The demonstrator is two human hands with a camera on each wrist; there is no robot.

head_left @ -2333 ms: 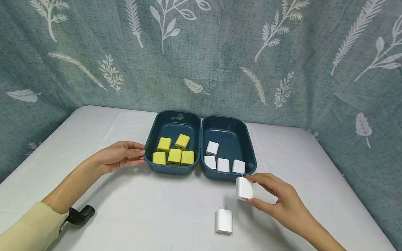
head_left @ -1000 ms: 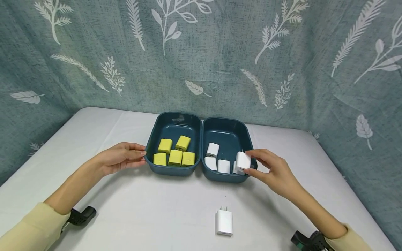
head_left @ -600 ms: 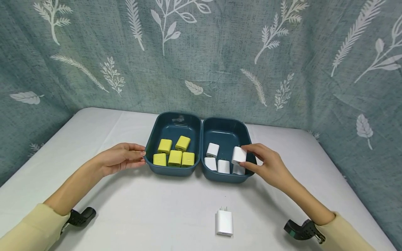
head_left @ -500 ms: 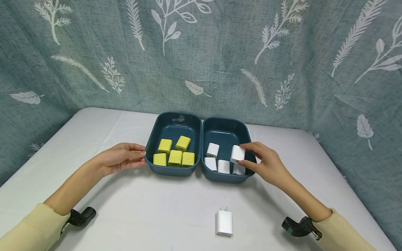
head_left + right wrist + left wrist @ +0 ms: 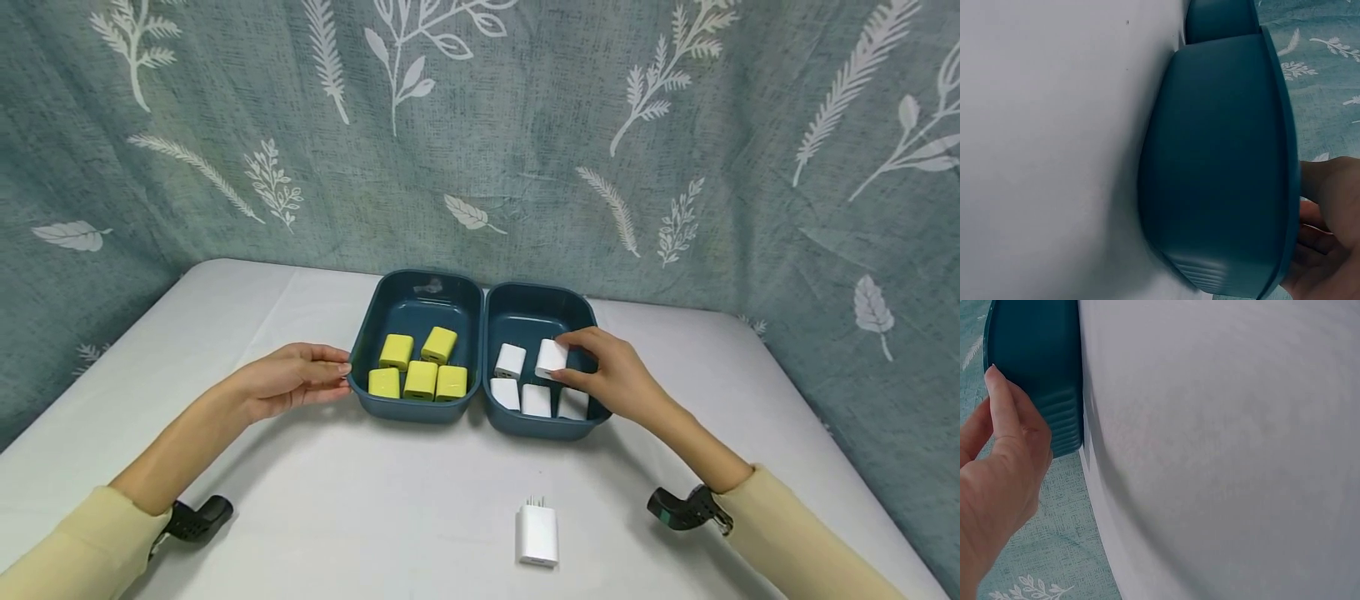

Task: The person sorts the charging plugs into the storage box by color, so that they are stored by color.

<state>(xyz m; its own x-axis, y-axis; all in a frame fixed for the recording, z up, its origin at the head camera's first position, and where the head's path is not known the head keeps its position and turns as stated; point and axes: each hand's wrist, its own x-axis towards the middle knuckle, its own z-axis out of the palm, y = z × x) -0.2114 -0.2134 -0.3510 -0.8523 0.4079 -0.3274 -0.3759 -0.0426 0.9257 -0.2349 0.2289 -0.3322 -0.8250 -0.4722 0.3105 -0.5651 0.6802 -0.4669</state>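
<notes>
My right hand (image 5: pixel 618 375) reaches over the front right of the right blue bin (image 5: pixel 525 321), thumb and fingers pinching a white plug charger (image 5: pixel 551 358). Around it in that bin sit several more white chargers (image 5: pixel 510 361). My left hand (image 5: pixel 296 382) touches the left side of the left blue bin (image 5: pixel 427 310) with its fingertips, the fingers fairly straight. In the left wrist view the fingers (image 5: pixel 1004 406) lie against the bin's outer wall (image 5: pixel 1041 337). The right wrist view shows the right bin's outer wall (image 5: pixel 1216 156), which hides the held charger.
Several yellow chargers (image 5: pixel 420 379) lie in the left bin. One white charger (image 5: pixel 538 536) lies on the white table (image 5: pixel 375 517) in front of the bins, prongs pointing away. A patterned green curtain (image 5: pixel 480 150) hangs right behind the bins.
My right hand has carried the white charger from in front of the right bin up over its front rim, then leftward and lower inside it. The left hand stays at the left bin.
</notes>
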